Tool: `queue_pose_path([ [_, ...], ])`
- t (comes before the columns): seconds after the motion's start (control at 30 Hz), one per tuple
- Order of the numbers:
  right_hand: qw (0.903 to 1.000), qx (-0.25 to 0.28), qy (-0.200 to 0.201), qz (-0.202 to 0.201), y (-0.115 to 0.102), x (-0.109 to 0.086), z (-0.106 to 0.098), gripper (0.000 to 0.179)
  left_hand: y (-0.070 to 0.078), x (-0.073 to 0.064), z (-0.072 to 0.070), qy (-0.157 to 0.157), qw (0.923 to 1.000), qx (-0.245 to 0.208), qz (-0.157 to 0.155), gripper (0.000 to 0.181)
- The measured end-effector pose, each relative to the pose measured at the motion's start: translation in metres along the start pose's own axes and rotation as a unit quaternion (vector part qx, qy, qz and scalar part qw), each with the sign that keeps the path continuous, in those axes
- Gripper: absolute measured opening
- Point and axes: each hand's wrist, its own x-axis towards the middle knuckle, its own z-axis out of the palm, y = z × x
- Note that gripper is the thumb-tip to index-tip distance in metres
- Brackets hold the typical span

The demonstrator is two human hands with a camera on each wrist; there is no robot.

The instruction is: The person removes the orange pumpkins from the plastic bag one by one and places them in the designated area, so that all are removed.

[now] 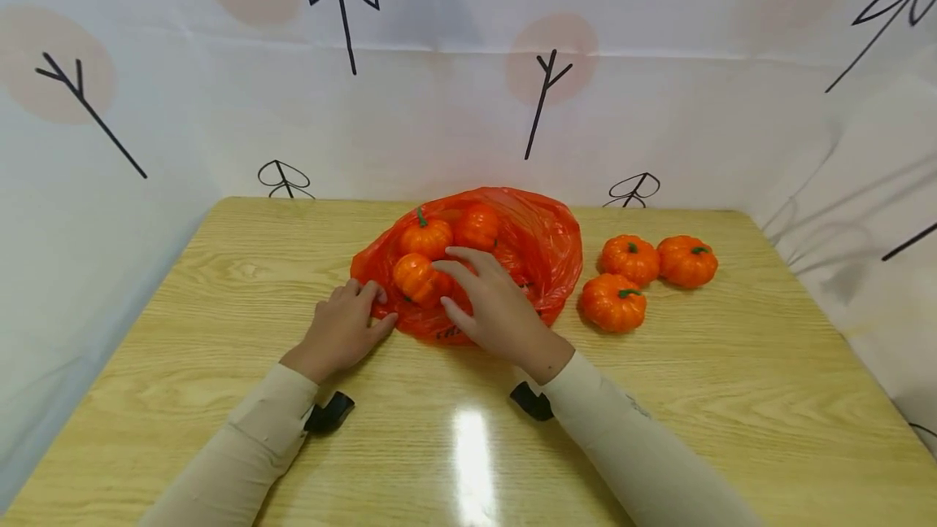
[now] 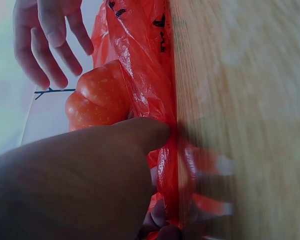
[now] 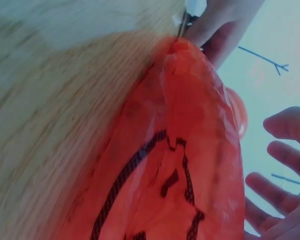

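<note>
A red plastic bag (image 1: 545, 242) lies spread on the table with its mouth open. Inside it sit small orange toy pumpkins: one with a green stem (image 1: 426, 239), another pumpkin (image 1: 477, 226) at the back, and a front pumpkin (image 1: 417, 276). My left hand (image 1: 342, 330) holds the bag's near left edge; in the left wrist view its thumb (image 2: 152, 134) lies on the red plastic, with fingertips showing lower down. Over the bag's middle hovers my right hand (image 1: 490, 299), fingers spread and slightly bent beside the front pumpkin. The right wrist view shows this hand's fingers (image 3: 277, 192) holding nothing.
Right of the bag, three more pumpkins stand close together on the wooden table (image 1: 732, 397): a near one (image 1: 613, 303), a middle one (image 1: 629, 259) and a right one (image 1: 688, 261). A white patterned cloth (image 1: 439, 120) hangs behind the table and along its sides.
</note>
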Motion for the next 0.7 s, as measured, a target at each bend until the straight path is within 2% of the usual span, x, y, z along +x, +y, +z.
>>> queue_pose_path([
  [0.33, 0.9991, 0.011, -0.036, 0.017, 0.000, 0.009, 0.010, 0.058, 0.001, 0.001, 0.000, 0.002, 1.0000, 0.004, 0.005, 0.030],
  [0.7, 0.9976, 0.008, -0.068, 0.011, 0.003, 0.014, 0.018, 0.068, 0.000, 0.001, 0.000, -0.002, 1.0000, 0.008, 0.005, 0.029],
])
